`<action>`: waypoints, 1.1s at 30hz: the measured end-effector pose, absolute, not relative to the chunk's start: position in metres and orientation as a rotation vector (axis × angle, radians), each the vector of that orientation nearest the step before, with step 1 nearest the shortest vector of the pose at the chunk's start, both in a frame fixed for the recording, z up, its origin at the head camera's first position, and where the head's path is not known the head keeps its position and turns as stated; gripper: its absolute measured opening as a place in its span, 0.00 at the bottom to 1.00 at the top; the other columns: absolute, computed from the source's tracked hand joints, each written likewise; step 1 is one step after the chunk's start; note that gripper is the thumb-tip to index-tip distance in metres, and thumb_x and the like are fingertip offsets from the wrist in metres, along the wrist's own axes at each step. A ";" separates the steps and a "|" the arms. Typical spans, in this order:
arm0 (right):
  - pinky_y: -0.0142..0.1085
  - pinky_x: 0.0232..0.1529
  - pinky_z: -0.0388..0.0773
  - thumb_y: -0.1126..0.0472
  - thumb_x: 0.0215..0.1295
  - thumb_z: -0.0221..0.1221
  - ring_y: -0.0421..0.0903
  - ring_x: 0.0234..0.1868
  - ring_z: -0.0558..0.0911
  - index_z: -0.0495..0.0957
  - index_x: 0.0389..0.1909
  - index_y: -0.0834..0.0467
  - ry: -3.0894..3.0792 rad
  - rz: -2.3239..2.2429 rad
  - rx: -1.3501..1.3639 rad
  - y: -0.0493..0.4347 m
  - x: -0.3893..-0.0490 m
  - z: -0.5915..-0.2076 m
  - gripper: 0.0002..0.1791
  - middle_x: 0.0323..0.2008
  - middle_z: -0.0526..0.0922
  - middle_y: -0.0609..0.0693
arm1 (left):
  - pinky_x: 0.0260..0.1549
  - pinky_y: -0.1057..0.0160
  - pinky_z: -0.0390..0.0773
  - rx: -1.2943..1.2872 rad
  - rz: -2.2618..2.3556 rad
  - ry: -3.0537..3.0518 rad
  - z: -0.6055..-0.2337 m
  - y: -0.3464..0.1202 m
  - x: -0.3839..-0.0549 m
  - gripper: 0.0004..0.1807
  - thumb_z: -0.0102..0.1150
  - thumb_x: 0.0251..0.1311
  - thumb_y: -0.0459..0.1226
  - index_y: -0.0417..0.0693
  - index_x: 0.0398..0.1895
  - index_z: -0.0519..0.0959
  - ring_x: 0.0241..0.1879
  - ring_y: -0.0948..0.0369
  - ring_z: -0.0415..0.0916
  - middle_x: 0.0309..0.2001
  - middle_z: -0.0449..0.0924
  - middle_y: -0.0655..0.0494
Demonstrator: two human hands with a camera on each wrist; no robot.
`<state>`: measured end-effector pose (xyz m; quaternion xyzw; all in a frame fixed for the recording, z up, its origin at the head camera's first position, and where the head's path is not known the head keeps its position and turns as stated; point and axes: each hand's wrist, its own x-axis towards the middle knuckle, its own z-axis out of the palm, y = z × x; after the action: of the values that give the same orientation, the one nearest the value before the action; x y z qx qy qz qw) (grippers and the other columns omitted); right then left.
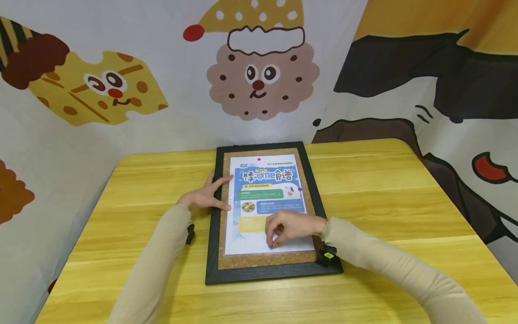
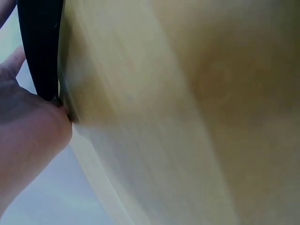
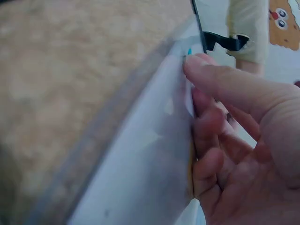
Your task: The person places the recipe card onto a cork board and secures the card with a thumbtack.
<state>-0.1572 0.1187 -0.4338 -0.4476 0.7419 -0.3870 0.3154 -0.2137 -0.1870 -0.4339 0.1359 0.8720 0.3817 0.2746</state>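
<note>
A printed sheet (image 1: 259, 240) with a blue, green and yellow design lies on a cork board (image 1: 263, 261) with a black frame (image 1: 275, 272). My right hand (image 1: 292, 225) pinches a small blue pushpin (image 3: 190, 50) between thumb and forefinger, its tip at the sheet's lower white margin. The other right fingers curl beneath. My left hand (image 1: 204, 195) spreads over the frame's left side, thumb and fingertips at the sheet's left edge. In the left wrist view the left hand (image 2: 33, 126) lies against the black frame.
A red pin (image 1: 259, 159) is at the sheet's top edge and a purple pin (image 1: 300, 189) at its right edge. The board lies on a yellow wood-grain table (image 1: 404, 202), its far end near a cartoon-printed wall cloth (image 1: 170, 130).
</note>
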 end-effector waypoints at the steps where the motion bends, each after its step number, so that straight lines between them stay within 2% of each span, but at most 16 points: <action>1: 0.29 0.31 0.72 0.67 0.54 0.70 0.36 0.28 0.73 0.87 0.29 0.55 1.962 -1.013 -1.168 0.118 -0.156 -0.433 0.04 0.32 0.80 0.41 | 0.59 0.27 0.39 0.369 1.025 2.347 -0.434 -0.187 -0.213 0.56 0.73 0.51 0.47 0.62 0.78 0.45 0.70 0.36 0.19 0.72 0.10 0.41; 7: 0.29 0.32 0.70 0.68 0.53 0.70 0.36 0.28 0.71 0.87 0.27 0.54 2.002 -0.984 -1.129 0.115 -0.153 -0.430 0.05 0.28 0.78 0.42 | 0.59 0.27 0.41 0.383 1.010 2.370 -0.433 -0.187 -0.207 0.54 0.70 0.55 0.47 0.61 0.78 0.45 0.70 0.36 0.21 0.72 0.11 0.41; 14: 0.28 0.30 0.68 0.68 0.50 0.71 0.35 0.26 0.69 0.88 0.26 0.54 2.076 -0.971 -1.104 0.116 -0.147 -0.428 0.05 0.22 0.74 0.41 | 0.60 0.28 0.44 0.410 0.974 2.447 -0.430 -0.183 -0.198 0.51 0.68 0.56 0.47 0.53 0.77 0.48 0.71 0.34 0.27 0.73 0.19 0.34; 19: 0.28 0.28 0.68 0.70 0.51 0.69 0.34 0.25 0.69 0.87 0.26 0.55 2.084 -1.003 -1.086 0.116 -0.142 -0.429 0.07 0.22 0.75 0.40 | 0.60 0.29 0.47 0.431 0.941 2.516 -0.429 -0.182 -0.192 0.48 0.67 0.57 0.47 0.47 0.76 0.52 0.71 0.33 0.31 0.73 0.24 0.31; 24: 0.28 0.27 0.67 0.73 0.52 0.66 0.35 0.23 0.69 0.86 0.26 0.57 2.053 -1.028 -1.053 0.115 -0.141 -0.426 0.08 0.22 0.76 0.42 | 0.61 0.30 0.47 0.442 0.944 2.567 -0.428 -0.183 -0.187 0.45 0.67 0.57 0.46 0.44 0.74 0.56 0.71 0.34 0.31 0.73 0.26 0.31; 33: 0.29 0.29 0.71 0.74 0.55 0.64 0.38 0.26 0.73 0.85 0.29 0.59 2.064 -1.050 -1.003 0.118 -0.147 -0.423 0.08 0.26 0.80 0.44 | 0.59 0.29 0.48 0.452 0.894 2.640 -0.420 -0.199 -0.180 0.42 0.67 0.58 0.42 0.44 0.73 0.58 0.71 0.35 0.31 0.74 0.27 0.33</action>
<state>-0.1466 0.1181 -0.4235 -0.3787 0.7792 -0.3965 0.3038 -0.1800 -0.1986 -0.4201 0.1581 0.9231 0.3125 0.1585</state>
